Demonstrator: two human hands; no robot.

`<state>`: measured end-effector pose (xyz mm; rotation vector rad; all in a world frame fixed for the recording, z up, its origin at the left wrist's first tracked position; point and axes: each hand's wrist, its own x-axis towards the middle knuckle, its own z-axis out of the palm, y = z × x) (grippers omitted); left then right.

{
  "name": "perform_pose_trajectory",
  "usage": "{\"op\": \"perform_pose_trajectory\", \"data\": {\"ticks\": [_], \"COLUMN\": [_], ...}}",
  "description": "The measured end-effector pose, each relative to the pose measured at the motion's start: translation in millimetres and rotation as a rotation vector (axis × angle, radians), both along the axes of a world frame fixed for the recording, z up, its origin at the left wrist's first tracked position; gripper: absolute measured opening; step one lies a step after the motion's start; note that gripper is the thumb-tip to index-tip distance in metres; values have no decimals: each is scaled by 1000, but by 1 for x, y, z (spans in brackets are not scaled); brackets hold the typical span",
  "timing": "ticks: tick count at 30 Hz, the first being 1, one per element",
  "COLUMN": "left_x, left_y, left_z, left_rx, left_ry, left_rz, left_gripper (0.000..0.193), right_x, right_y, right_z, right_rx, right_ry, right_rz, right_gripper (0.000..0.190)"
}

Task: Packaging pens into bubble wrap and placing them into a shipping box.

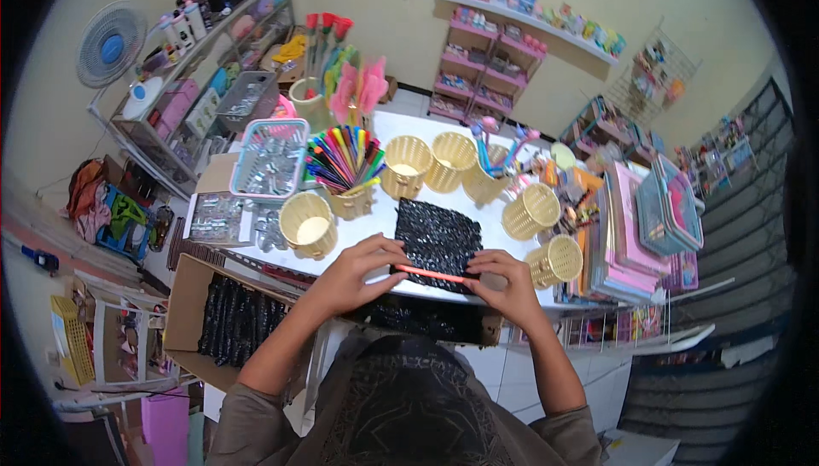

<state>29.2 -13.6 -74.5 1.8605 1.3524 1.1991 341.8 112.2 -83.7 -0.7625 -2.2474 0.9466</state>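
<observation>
A thin orange-red stick [435,273], perhaps a pen, lies crosswise over the near part of a shiny black crinkled sheet [438,236] on the white table. My left hand [365,274] pinches the stick's left end between thumb and fingers. At its right end, my right hand [502,280] grips it with the thumb below and the fingertips resting on the sheet. Beyond the sheet stand woven cream baskets [407,165], and to its left a similar basket [350,200] is filled with colourful pens [345,159].
An open cardboard box [185,306] with black crinkled pieces sits at lower left. Another black-filled box [489,328] is below the table's near edge. A plastic basket [269,159] of clear packets stands left; stacked books [624,229] and a blue basket [668,210] stand right.
</observation>
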Motion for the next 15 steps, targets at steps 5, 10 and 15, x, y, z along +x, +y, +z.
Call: {"op": "perform_pose_trajectory", "data": {"ticks": [5,10,15], "left_x": [-19,-52,-78], "left_y": [-17,-18,-2], "left_z": [46,69,78], "left_rx": [84,223,225], "left_ry": [18,83,88], "left_rz": [144,384,506], "left_gripper": [21,17,19], "right_x": [-43,-106,-179], "right_y": [-3,-6,-1], "right_z": [39,72,100], "right_rx": [-8,19,155], "right_ry": [72,131,151], "right_rz": [16,73,139], "right_gripper": [16,12,20]}}
